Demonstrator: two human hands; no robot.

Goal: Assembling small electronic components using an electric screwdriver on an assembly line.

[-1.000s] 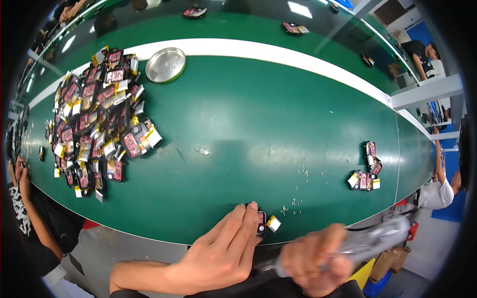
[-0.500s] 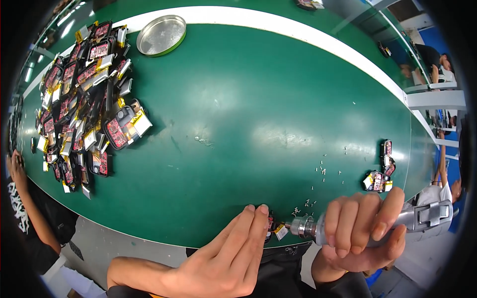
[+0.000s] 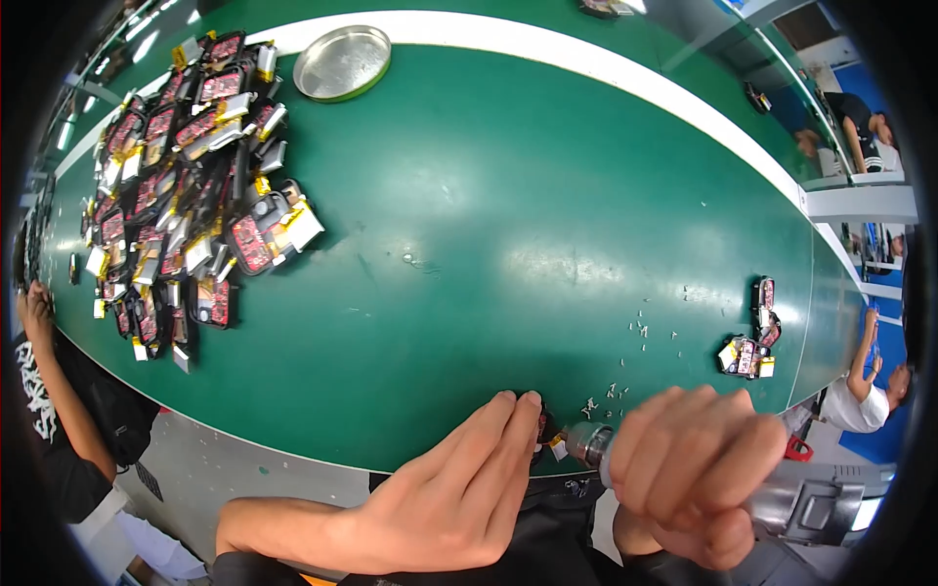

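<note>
Near the front edge of the table, my left hand (image 3: pixel 440 498) has its fingers pressed together over a small black electronic unit (image 3: pixel 544 427), steadying it. Most of the unit is hidden behind the fingers; a yellow and white battery piece (image 3: pixel 559 448) shows at its side. In my right hand (image 3: pixel 689 469), the fingers are wrapped round a grey electric screwdriver (image 3: pixel 590 444). The tool lies nearly level, its silver nose pointing left at the unit. Whether the bit touches a screw cannot be made out. Small loose screws (image 3: pixel 592 405) lie just beyond the nose.
A large heap of black housings with red circuit boards (image 3: pixel 161 195) covers the left of the green table (image 3: pixel 440 264). Behind it stands a round metal tin (image 3: pixel 342 64). A few similar units (image 3: pixel 746 356) lie at the right. Another person's hand (image 3: pixel 37 311) is at the far left.
My right hand and the screwdriver have turned a little, with the tool's rear end lower. My left hand stays on the unit. The whole view has shifted slightly.
</note>
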